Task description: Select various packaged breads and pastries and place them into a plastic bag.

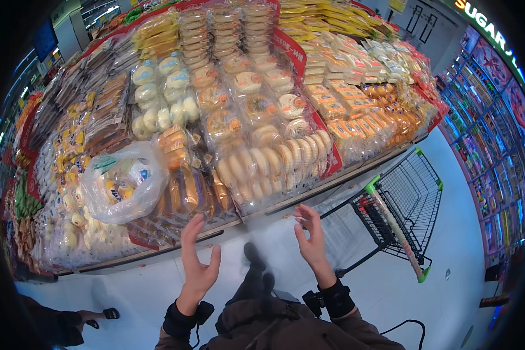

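Observation:
My left hand is raised in front of the display's front edge, thumb and fingers apart, holding nothing. To its right, my right hand hovers with fingers spread, empty as well. A clear plastic bag with wrapped pieces inside lies on the packaged goods, up and left of my left hand. Gold-wrapped packs sit just beyond that hand. Closest to my right hand on the display is a row of pale round packaged pastries. Stacked clear-wrapped round cakes rise behind them.
A wire shopping cart with green corners stands on the floor at right. Red divider strips split the display stand. Another person's leg shows at lower left. Stocked shelves line the right side.

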{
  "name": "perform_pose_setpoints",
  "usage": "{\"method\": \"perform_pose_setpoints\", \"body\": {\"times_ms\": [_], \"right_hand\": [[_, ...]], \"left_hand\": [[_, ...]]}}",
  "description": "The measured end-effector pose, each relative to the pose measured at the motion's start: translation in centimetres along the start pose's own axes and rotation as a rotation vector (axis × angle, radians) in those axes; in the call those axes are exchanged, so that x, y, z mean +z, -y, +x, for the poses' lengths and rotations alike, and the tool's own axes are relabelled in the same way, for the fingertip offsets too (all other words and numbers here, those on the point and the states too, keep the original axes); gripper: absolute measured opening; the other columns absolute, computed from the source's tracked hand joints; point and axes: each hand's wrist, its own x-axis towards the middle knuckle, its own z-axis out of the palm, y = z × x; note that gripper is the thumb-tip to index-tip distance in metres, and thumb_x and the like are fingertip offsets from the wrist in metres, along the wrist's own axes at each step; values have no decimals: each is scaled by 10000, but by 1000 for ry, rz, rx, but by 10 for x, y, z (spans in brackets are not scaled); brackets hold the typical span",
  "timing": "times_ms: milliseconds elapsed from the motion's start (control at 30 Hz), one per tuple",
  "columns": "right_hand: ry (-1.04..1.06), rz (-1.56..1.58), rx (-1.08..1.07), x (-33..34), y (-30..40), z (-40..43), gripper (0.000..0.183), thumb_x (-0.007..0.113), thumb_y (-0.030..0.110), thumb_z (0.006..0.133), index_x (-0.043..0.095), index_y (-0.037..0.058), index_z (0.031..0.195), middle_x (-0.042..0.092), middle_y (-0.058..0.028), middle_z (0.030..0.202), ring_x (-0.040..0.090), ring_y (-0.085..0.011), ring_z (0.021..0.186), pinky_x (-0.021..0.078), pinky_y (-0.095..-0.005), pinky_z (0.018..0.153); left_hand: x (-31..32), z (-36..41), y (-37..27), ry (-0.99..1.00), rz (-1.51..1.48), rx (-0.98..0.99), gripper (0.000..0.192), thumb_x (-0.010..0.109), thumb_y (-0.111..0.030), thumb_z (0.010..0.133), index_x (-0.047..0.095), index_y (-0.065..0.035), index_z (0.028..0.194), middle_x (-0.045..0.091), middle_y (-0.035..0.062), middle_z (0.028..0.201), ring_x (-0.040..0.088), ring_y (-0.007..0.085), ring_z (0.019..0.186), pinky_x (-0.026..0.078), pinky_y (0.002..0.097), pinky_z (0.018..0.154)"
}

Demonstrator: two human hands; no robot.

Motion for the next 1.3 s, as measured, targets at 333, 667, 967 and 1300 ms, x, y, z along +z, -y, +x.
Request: {"method": "perform_pose_setpoints", "body": {"times_ms": [333,667,967,1300], "right_hand": [[-48,-73,-222,-5,28,117,283,493,-11,766,472,-3,1048,495,-86,992,516,-159,891,425,-280,784],[173,-477,-74,-20,58,238,268,565,72,771,495,21,1025,515,-39,888,505,-101,757,428,-236,666],[361,-529,-45,3,41,348,204,588,169,735,584,-12,828,581,-65,679,538,-124,601,432,-255,567],[457,-689,117,23,8,374,248,618,241,740,635,-4,778,585,-17,632,478,-55,529,370,-230,465]], "left_hand": [[1,83,28,69,-101,19,458,571,-4,689,416,-7,1119,425,158,1185,400,288,1110,301,352,931],[-11,111,41,138,-203,-115,421,572,-29,698,442,-17,1098,440,158,1170,420,285,1079,313,350,915],[-9,119,27,156,-458,-157,381,537,-27,758,412,-8,1117,420,131,1175,418,218,1084,350,309,890],[0,110,24,71,-477,-230,369,519,-102,791,395,-36,1132,397,119,1181,386,213,1126,318,341,911]]}}
